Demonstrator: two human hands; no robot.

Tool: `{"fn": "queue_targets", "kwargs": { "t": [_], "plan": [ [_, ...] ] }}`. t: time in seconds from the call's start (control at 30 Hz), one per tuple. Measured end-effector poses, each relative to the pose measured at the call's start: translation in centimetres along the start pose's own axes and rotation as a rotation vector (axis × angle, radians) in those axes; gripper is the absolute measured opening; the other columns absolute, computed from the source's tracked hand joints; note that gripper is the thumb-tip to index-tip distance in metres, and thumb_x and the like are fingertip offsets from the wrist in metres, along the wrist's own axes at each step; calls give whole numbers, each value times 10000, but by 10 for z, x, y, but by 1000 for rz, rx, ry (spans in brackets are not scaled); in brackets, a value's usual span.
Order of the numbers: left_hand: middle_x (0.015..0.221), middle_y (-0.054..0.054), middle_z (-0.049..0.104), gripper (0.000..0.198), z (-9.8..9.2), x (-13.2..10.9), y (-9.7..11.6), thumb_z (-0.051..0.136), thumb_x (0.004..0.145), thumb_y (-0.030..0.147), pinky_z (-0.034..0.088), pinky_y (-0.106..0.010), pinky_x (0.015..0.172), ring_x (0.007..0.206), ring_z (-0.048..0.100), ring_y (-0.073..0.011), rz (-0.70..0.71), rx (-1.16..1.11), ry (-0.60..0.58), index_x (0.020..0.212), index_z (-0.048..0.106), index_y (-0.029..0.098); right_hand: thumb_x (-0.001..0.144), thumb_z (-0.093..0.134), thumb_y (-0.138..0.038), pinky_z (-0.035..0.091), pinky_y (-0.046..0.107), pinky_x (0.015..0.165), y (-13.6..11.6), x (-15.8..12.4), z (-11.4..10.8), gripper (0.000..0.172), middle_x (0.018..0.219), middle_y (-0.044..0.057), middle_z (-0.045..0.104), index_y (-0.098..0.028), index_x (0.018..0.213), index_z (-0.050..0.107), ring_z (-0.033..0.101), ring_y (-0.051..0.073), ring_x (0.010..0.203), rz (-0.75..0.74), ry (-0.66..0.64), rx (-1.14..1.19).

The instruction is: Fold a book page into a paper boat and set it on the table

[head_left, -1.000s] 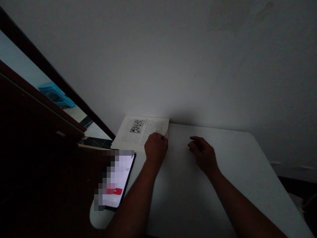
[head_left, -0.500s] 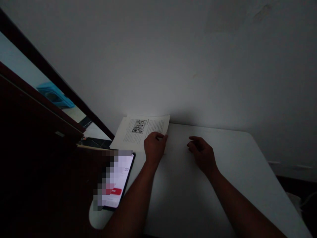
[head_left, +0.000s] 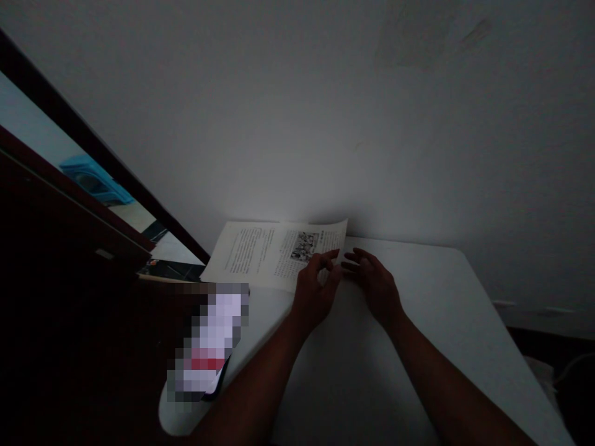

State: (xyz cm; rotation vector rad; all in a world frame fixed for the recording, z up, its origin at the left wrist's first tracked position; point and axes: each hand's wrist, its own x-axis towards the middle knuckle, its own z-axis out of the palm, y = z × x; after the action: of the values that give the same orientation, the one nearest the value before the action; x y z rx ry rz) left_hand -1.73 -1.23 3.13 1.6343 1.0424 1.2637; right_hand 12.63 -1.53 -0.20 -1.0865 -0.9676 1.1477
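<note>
1. Pages of an open white paper book [head_left: 274,253] lie at the middle of the frame, at the far edge of the white rounded worktop [head_left: 418,322] against the pale grey wall [head_left: 297,111]. Its right page edge curls upward a little.
2. Print fills both visible pages in dense columns, with a small black-and-white picture on the right page; the letters are too small and dim to read.
3. The left hand [head_left: 315,291] sits at the lower right corner of the book, fingers half curled and spread, fingertips touching the page edge. It grips nothing that can be made out.
4. The right hand [head_left: 374,282] rests just right of the book on the bare worktop, fingers loosely extended toward the page corner, close to the left fingers. It holds nothing.
5. A dark-framed smartphone [head_left: 209,347] with a lit screen lies at the lower left, on the near left worktop corner. The screen is pixelated; only a red band shows, no legible writing.
6. A dark reddish-brown wooden frame [head_left: 69,204] crosses the left of the frame, with a blue object [head_left: 95,179] visible beyond it in daylight.
</note>
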Motion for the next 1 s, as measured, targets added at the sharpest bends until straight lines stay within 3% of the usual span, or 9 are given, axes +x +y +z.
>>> {"fn": "queue_targets", "kwargs": {
  "t": [0.1,0.2,0.37,0.5,0.63,0.8,0.9,1.0],
  "plan": [
    [998,-60,631,151,4,-4,1,500,853,329,461,-306,801,884,592,-173,-49,-197,-60,803,465,190,814,398,-626,504,435,797,-4,3,-4,519,1203,105,589,-264,1163,528,615,255,991,87,-55,132],
    [809,-7,584,164,7,-6,1,479,852,340,450,-257,694,744,546,-144,-115,-298,-103,792,480,187,812,257,-698,501,455,751,-12,2,-7,659,1072,130,648,-234,1191,532,627,282,943,157,-107,148],
    [751,3,543,160,11,-8,-3,464,827,347,447,-256,695,739,522,-156,-214,-361,-98,781,498,198,767,121,-772,482,457,746,-18,-3,-7,837,915,135,682,-191,1204,536,634,300,901,211,-170,62],
    [801,-15,592,190,10,-8,-4,437,832,367,459,-275,717,792,551,-178,-215,-270,-122,811,519,197,801,220,-711,484,451,763,-13,-3,-8,713,821,113,693,-187,1071,622,634,296,912,229,-171,26],
    [1082,-70,600,180,4,-5,0,432,864,341,454,-321,846,976,570,-200,-8,-138,-144,915,518,192,827,348,-586,491,474,780,-9,-1,-7,527,794,108,698,-185,1012,634,625,309,949,201,-88,71],
    [1250,-102,508,66,-5,0,-2,512,836,248,354,-392,1005,1179,464,-220,217,249,60,873,508,193,811,456,-503,505,507,743,-5,0,-5,416,919,117,697,-203,1081,560,630,329,938,126,13,156],
    [1291,-115,472,124,-8,2,-9,574,798,250,339,-420,1019,1224,425,-240,216,325,150,883,508,188,794,525,-462,526,480,694,-1,0,-6,375,1013,118,681,-215,1075,530,645,318,898,119,60,174],
    [1229,-128,528,285,-7,4,-17,605,785,286,450,-386,902,1114,534,-228,46,134,136,1022,480,188,776,571,-465,541,440,641,0,1,-9,392,1043,120,672,-214,1072,512,654,303,863,116,70,104]
  ]
}}
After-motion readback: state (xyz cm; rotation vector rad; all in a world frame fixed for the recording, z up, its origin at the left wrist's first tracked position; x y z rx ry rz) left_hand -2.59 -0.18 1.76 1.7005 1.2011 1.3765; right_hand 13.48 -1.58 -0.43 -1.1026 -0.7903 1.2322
